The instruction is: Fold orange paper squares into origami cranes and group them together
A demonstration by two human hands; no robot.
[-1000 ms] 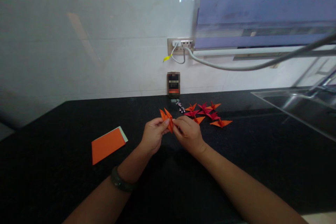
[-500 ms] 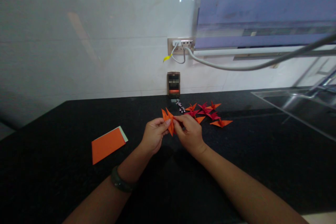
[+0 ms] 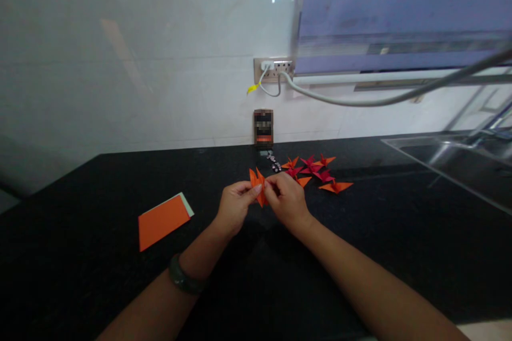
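Note:
Above the dark counter, an orange origami crane [image 3: 260,192], partly folded, is held between both hands with its points upward. My left hand [image 3: 235,203] pinches its left side, thumb in front. My right hand [image 3: 288,197] grips the right side with thumb and forefinger, and those fingers hide part of the paper. Behind my right hand lies a group of several finished paper cranes in orange and red; a red crane [image 3: 325,176] and an orange crane [image 3: 336,187] are at its right side.
A stack of orange and pale paper sheets [image 3: 164,222] lies on the counter [image 3: 100,186] at left. A phone [image 3: 263,128] leans on the wall, its patterned strap [image 3: 274,162] in front. A sink [image 3: 420,152] is at right. A grey cable [image 3: 360,102] hangs from the wall socket [image 3: 274,70].
The orange paper has turned slightly in my fingers, its upper points now standing more upright and a little further right. Both hands keep their hold.

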